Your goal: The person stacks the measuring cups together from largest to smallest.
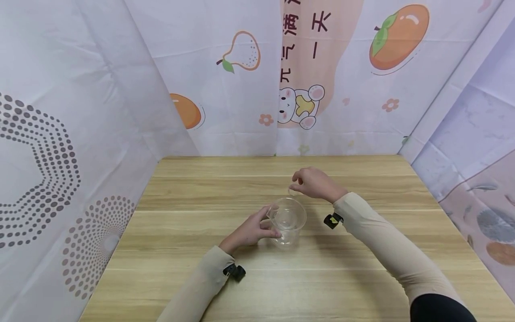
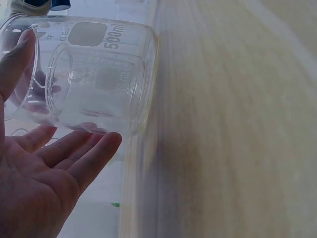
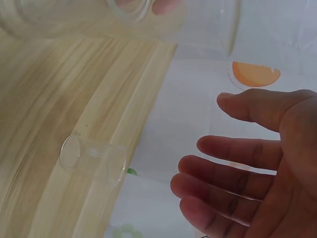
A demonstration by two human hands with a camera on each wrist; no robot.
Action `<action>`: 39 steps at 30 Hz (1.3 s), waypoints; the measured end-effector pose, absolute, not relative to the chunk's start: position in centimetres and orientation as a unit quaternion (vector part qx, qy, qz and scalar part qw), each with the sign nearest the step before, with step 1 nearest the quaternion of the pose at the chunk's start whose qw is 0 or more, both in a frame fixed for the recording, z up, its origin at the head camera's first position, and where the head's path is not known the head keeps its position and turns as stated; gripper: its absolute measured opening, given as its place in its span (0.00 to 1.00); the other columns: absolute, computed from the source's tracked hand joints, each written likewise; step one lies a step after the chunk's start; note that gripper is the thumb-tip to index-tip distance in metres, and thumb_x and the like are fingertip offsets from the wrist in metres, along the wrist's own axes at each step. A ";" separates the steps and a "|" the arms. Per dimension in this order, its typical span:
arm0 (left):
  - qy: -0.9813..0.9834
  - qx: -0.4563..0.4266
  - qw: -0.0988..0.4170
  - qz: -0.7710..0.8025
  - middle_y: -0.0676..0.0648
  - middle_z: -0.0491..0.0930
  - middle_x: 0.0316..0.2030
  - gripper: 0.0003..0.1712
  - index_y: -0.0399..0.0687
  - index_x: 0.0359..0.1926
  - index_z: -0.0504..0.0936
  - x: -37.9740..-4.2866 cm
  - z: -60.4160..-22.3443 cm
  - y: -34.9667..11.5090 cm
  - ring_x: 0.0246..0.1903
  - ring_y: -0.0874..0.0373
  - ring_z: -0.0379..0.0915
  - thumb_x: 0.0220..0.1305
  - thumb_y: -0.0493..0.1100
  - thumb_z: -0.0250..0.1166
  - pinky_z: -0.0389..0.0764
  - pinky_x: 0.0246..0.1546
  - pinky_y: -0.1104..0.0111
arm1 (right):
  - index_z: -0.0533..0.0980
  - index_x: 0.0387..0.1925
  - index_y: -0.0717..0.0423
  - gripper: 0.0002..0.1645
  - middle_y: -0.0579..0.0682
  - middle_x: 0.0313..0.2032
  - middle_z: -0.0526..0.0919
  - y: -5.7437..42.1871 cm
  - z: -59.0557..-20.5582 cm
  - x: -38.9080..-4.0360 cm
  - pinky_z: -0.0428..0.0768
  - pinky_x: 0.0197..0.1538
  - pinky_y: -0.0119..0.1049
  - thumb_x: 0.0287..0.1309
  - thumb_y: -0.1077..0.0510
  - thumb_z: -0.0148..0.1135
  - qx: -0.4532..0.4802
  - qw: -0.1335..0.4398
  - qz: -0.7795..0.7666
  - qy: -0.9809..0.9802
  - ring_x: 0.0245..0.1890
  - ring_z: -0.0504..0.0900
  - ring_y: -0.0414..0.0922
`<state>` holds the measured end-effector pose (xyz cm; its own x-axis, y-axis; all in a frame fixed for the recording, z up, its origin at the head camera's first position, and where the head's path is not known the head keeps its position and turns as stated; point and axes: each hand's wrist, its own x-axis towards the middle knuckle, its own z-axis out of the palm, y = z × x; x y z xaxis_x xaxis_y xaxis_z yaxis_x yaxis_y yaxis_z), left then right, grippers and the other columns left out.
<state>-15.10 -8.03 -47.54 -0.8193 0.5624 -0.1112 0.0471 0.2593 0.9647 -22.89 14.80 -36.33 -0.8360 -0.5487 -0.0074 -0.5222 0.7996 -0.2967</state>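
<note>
A clear glass beaker (image 1: pixel 295 230) marked 500ml (image 2: pixel 113 37) stands on the wooden table. My left hand (image 1: pixel 253 229) grips its left side, with the thumb (image 2: pixel 20 59) on one side and the fingers spread along the other. A smaller beaker (image 2: pixel 94 82) with printed marks shows inside it. Behind the large beaker, my right hand (image 1: pixel 315 182) hovers with its fingers loosely bent. In the right wrist view nothing is between the fingers of that hand (image 3: pixel 247 173). A small clear glass cylinder (image 3: pixel 94 158) stands on the table near them, partly covered by the hand in the head view.
The wood-grain table (image 1: pixel 193 232) reaches back to a white curtain (image 1: pixel 237 107) printed with fruit and a cartoon figure. More patterned cloth (image 1: pixel 60 156) hangs along the left side, and another sheet (image 1: pixel 474 147) hangs on the right.
</note>
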 end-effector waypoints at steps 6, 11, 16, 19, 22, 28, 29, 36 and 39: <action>0.764 0.200 0.224 0.572 0.46 0.59 0.72 0.49 0.60 0.74 0.56 -15.1 -47.6 -8.0 0.64 0.42 0.69 0.57 0.48 0.73 0.78 0.59 0.58 | 0.82 0.42 0.64 0.19 0.51 0.28 0.82 15.0 -36.8 -23.3 0.80 0.39 0.42 0.60 0.51 0.65 -0.275 0.052 -0.138 0.950 0.30 0.78 0.45; 0.764 0.197 0.225 0.572 0.45 0.60 0.72 0.48 0.60 0.74 0.56 -15.1 -47.6 -8.1 0.63 0.41 0.70 0.57 0.48 0.72 0.79 0.58 0.58 | 0.81 0.44 0.65 0.20 0.52 0.28 0.82 15.1 -37.1 -23.7 0.79 0.37 0.41 0.59 0.52 0.65 -0.267 0.055 -0.140 0.952 0.28 0.78 0.45; 0.762 0.195 0.227 0.574 0.45 0.60 0.72 0.48 0.59 0.74 0.56 -15.0 -47.4 -8.0 0.63 0.41 0.70 0.58 0.47 0.72 0.79 0.58 0.58 | 0.80 0.46 0.66 0.22 0.53 0.29 0.82 15.3 -37.6 -24.2 0.79 0.38 0.42 0.59 0.52 0.65 -0.257 0.065 -0.141 0.954 0.29 0.78 0.45; 0.761 0.197 0.227 0.575 0.45 0.60 0.72 0.48 0.58 0.74 0.56 -15.0 -47.4 -8.1 0.63 0.40 0.70 0.58 0.46 0.72 0.79 0.59 0.58 | 0.80 0.48 0.67 0.22 0.54 0.30 0.83 15.4 -37.9 -24.4 0.80 0.40 0.43 0.60 0.52 0.65 -0.253 0.072 -0.143 0.954 0.31 0.78 0.46; 0.760 0.198 0.225 0.576 0.46 0.60 0.72 0.48 0.59 0.74 0.56 -15.0 -47.4 -8.1 0.63 0.40 0.70 0.57 0.46 0.72 0.79 0.59 0.58 | 0.79 0.49 0.68 0.24 0.55 0.31 0.83 15.4 -38.2 -24.5 0.80 0.39 0.42 0.60 0.52 0.65 -0.248 0.081 -0.148 0.954 0.30 0.79 0.46; 0.760 0.198 0.224 0.577 0.45 0.61 0.72 0.48 0.59 0.74 0.56 -15.0 -47.4 -8.1 0.63 0.41 0.71 0.57 0.47 0.72 0.79 0.59 0.59 | 0.78 0.50 0.69 0.25 0.55 0.30 0.83 15.5 -39.0 -24.9 0.80 0.37 0.41 0.60 0.53 0.65 -0.244 0.085 -0.149 0.954 0.29 0.79 0.45; 0.760 0.198 0.224 0.577 0.45 0.61 0.72 0.48 0.59 0.74 0.56 -15.0 -47.4 -8.1 0.63 0.41 0.71 0.58 0.47 0.72 0.79 0.58 0.59 | 0.78 0.50 0.69 0.25 0.55 0.30 0.83 15.5 -39.2 -25.1 0.80 0.37 0.42 0.60 0.53 0.65 -0.245 0.084 -0.148 0.955 0.29 0.79 0.45; 0.761 0.202 0.223 0.575 0.44 0.62 0.71 0.47 0.57 0.74 0.56 -15.1 -47.6 -8.1 0.63 0.42 0.71 0.58 0.46 0.72 0.79 0.59 0.59 | 0.76 0.52 0.70 0.27 0.61 0.39 0.85 15.6 -40.3 -25.4 0.82 0.49 0.50 0.60 0.51 0.65 -0.235 0.077 -0.140 0.959 0.38 0.83 0.53; 0.761 0.202 0.222 0.575 0.45 0.62 0.71 0.47 0.58 0.74 0.57 -15.1 -47.7 -8.1 0.64 0.42 0.70 0.58 0.47 0.72 0.79 0.59 0.59 | 0.76 0.52 0.71 0.28 0.65 0.45 0.84 15.5 -40.7 -25.6 0.80 0.55 0.53 0.60 0.51 0.64 -0.237 0.067 -0.133 0.960 0.46 0.83 0.60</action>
